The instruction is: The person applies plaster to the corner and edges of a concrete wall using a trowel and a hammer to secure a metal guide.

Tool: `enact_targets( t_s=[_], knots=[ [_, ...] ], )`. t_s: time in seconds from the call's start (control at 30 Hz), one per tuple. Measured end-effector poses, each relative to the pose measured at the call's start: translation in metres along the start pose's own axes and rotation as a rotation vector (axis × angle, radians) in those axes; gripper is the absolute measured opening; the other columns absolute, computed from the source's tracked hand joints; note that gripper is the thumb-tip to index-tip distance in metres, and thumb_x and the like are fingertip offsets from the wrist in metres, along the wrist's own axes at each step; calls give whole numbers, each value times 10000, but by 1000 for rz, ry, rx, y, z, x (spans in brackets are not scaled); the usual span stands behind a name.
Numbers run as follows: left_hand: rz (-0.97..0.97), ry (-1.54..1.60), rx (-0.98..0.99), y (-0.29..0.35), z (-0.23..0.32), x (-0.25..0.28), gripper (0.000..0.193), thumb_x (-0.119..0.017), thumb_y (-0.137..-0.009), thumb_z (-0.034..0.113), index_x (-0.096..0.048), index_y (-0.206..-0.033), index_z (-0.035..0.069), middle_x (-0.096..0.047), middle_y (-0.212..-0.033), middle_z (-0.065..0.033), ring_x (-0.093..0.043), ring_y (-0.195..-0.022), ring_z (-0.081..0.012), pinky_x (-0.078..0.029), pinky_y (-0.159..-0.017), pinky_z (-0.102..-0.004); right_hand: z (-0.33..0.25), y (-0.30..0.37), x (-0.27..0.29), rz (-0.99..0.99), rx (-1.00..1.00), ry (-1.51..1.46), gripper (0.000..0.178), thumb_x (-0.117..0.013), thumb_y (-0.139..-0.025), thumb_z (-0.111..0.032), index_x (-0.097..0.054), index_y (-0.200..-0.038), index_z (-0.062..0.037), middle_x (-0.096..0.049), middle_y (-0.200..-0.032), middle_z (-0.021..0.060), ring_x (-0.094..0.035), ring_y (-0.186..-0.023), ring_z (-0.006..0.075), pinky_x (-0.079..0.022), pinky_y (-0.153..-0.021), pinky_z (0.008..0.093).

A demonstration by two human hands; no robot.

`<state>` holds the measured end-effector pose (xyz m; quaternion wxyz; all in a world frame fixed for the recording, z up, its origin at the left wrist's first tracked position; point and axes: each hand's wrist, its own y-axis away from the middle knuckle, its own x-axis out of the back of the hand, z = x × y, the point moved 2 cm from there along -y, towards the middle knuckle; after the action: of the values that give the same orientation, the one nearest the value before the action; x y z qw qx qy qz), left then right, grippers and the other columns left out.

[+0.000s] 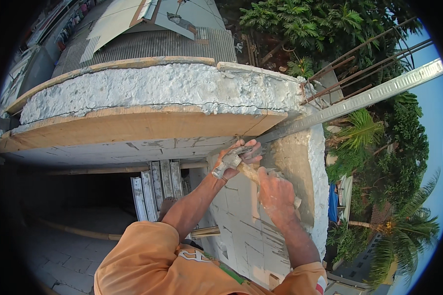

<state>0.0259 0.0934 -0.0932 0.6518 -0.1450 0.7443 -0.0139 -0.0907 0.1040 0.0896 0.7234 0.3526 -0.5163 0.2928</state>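
Note:
A claw hammer [233,162] with a grey metal head and pale wooden handle is in my right hand [276,194], whose fingers wrap round the handle. Beyond the hammer head, my left hand [248,151] has its fingers bent near the lower edge of a wooden board [133,126]. The hammer head covers much of its palm, so what it grips cannot be made out. A thin wire [267,105] runs over the board close to those fingertips. The board lies along rough grey-white concrete [147,88].
A perforated metal channel [359,100] slants up to the right beside rusty reinforcing bars [364,73]. Metal studs or planks [155,189] stand below left, near a dark drop. A block wall [251,231] lies under my arms. Corrugated roofing [172,46] and trees [300,24] are beyond.

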Motion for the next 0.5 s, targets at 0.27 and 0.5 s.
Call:
enact_targets(
  t_s=[0.27, 0.5],
  knots=[
    [89, -265, 128, 12, 19, 7, 187, -603, -954, 279, -668, -1007, 112, -586, -1314, -195, -467, -1318, -340, -337, -1124, -561, -27, 20, -88, -40, -224, -330, 352, -684, -767, -74, -499, -1062, -31, -650, -834, 167, -690, -715, 373, -557, -624, 466],
    [159, -414, 253, 12, 41, 14, 200, -594, -962, 290, -678, -999, 112, -595, -1301, -194, -463, -1326, -315, -349, -1115, -557, -35, 14, -75, 50, -274, -363, 298, -669, -794, -96, -505, -1037, -42, -649, -818, 166, -695, -700, 351, -567, -617, 436]
  ],
)
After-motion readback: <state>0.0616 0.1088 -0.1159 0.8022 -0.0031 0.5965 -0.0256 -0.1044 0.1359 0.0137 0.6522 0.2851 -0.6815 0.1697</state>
